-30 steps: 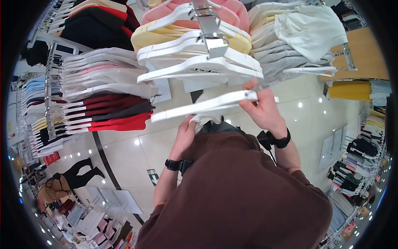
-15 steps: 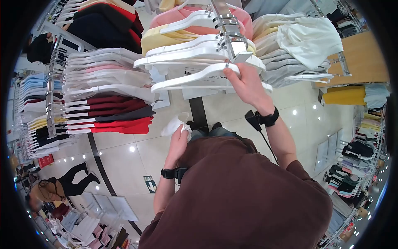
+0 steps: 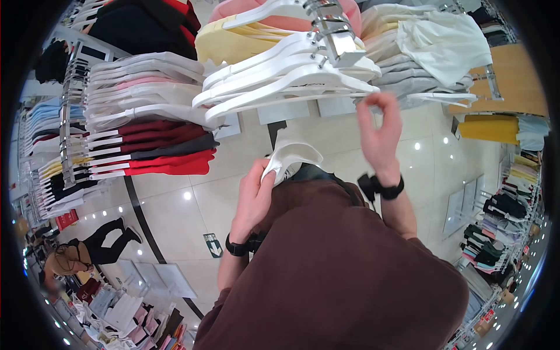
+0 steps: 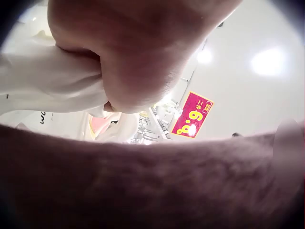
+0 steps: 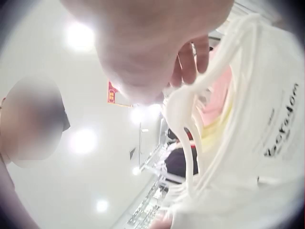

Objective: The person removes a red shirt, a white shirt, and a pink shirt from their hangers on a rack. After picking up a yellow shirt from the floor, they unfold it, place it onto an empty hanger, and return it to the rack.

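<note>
My left hand (image 3: 254,189) pinches a white shirt (image 3: 298,150) by its neckline, close in front of my body. The collar gapes in a loop, and the rest hangs out of sight below. In the left wrist view the white cloth (image 4: 52,81) runs out from under the fingers. My right hand (image 3: 382,134) holds nothing, its fingers loosely bent by the right tip of the front white hanger (image 3: 280,93). That hanger hangs on the rail (image 3: 345,49). Behind it in the right wrist view is a white shirt with black lettering (image 5: 283,124).
Yellow tops (image 3: 233,44) and more white hangers fill the rail behind. To the left hang white and red garments (image 3: 169,169); to the right, grey and white ones (image 3: 440,49). A person (image 3: 76,256) is at the lower left on the tiled floor (image 3: 198,210).
The right hand has put the white hanger on the rail, let go and drawn back to the right. The left hand has kept hold of the white shirt and lifted its collar.
</note>
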A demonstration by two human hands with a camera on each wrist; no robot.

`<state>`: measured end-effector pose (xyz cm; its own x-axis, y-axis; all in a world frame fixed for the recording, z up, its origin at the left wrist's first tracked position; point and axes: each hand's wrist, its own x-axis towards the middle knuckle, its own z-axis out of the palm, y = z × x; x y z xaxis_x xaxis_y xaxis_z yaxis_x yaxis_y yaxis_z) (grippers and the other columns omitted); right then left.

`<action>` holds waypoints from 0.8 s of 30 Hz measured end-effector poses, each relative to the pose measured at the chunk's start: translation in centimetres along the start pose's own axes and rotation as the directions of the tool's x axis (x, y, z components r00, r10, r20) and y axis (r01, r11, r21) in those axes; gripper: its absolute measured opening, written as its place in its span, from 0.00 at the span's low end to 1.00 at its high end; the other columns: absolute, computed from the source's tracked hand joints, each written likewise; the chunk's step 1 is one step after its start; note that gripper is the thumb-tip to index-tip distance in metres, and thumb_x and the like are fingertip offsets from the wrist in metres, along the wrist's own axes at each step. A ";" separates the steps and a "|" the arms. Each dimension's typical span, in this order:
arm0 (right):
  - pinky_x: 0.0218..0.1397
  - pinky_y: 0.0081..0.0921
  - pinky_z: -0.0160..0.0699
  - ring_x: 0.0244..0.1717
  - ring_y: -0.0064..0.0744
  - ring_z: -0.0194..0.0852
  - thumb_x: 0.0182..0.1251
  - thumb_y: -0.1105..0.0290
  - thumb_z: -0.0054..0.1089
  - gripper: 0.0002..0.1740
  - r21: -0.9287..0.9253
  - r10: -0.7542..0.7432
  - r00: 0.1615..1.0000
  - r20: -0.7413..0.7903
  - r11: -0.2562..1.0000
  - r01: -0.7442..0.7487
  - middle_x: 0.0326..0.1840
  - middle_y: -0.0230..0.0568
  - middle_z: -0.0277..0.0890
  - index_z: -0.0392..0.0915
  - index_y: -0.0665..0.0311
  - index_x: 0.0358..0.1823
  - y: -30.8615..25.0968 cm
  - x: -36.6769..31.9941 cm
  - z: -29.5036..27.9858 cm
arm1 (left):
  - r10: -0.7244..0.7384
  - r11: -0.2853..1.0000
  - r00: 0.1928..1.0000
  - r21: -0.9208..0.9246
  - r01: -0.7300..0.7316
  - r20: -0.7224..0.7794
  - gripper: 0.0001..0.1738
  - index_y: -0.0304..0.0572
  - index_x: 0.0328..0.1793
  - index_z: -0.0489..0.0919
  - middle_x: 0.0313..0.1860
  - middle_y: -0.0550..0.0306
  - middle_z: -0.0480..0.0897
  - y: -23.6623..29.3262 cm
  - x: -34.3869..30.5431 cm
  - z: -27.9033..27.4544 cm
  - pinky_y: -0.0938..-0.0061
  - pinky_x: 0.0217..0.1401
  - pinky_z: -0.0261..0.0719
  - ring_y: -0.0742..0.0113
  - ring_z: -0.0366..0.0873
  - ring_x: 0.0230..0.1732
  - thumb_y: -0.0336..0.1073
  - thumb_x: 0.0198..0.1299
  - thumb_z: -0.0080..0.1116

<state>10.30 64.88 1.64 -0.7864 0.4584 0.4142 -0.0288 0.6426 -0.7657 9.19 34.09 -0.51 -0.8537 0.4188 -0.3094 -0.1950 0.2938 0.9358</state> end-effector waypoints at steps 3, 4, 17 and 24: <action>0.70 0.47 0.79 0.68 0.55 0.78 0.64 0.59 0.81 0.28 0.076 -0.032 0.806 0.592 0.997 -0.016 0.67 0.54 0.79 0.82 0.64 0.60 -1.4 -5.5 -0.6 | 0.048 0.994 0.995 -0.106 -0.039 0.089 0.12 0.34 0.62 0.81 0.42 0.57 0.85 1.0 0.2 0.5 0.72 0.53 0.78 0.72 0.78 0.44 0.33 0.80 0.54; 0.75 0.48 0.77 0.74 0.57 0.74 0.64 0.58 0.81 0.29 0.075 -0.059 0.686 0.725 0.997 0.007 0.74 0.56 0.75 0.83 0.62 0.62 -1.8 -6.6 0.1 | 0.043 0.988 0.990 -0.151 -0.022 0.136 0.12 0.35 0.62 0.81 0.43 0.61 0.85 1.3 0.1 0.5 0.73 0.54 0.77 0.75 0.77 0.46 0.32 0.80 0.54; 0.59 0.51 0.82 0.57 0.56 0.83 0.65 0.55 0.77 0.20 -0.310 0.190 0.452 0.872 0.928 0.208 0.54 0.49 0.85 0.88 0.62 0.48 10.3 -10.1 -1.6 | 0.137 0.881 0.989 -0.452 -0.143 -0.047 0.10 0.38 0.61 0.78 0.56 0.57 0.86 4.6 -0.4 -3.5 0.70 0.71 0.74 0.71 0.80 0.60 0.34 0.81 0.58; 0.44 0.28 0.74 0.39 0.25 0.75 0.75 0.65 0.61 0.10 -0.126 0.352 0.523 0.776 0.900 -0.418 0.38 0.34 0.75 0.80 0.64 0.43 8.5 -3.9 -9.4 | 0.154 0.951 0.969 0.295 -0.092 -0.194 0.12 0.36 0.59 0.86 0.43 0.57 0.87 2.0 2.8 -5.0 0.78 0.49 0.77 0.75 0.78 0.42 0.31 0.75 0.59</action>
<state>18.90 74.28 -1.83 -0.9006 -0.0104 -0.4345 0.3807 0.4636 -0.8001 3.98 31.53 1.30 -0.9509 0.2843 -0.1225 0.0358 0.4940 0.8687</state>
